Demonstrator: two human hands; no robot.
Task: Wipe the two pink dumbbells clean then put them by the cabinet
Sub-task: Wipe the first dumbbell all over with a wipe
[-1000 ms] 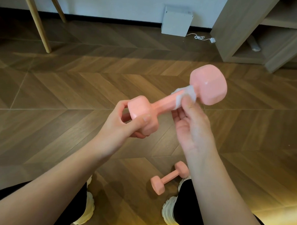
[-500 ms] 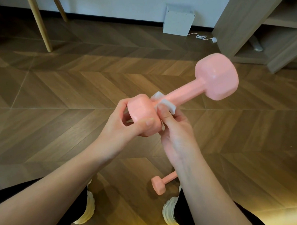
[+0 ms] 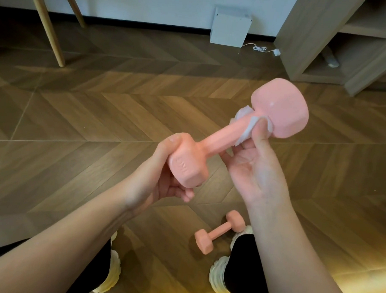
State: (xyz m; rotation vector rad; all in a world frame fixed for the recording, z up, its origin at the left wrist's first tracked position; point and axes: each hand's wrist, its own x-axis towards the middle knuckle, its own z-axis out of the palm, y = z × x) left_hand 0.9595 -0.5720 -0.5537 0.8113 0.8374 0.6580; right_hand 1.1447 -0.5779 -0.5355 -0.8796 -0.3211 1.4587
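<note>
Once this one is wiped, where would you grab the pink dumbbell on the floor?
Take the floor dumbbell by its slim handle, from above: it lies flat, and its wider heads seem to lift the handle off the floor, leaving finger room.

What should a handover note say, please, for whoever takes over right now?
Left hand: grip round the near head of the held dumbbell.
Right hand: pinches a white wipe round its handle, by the far head.
Second dumbbell lies on the floor.
Done: wiping under way on the held one.
Left: finish it, wipe the second if needed, put both by the cabinet.
</note>
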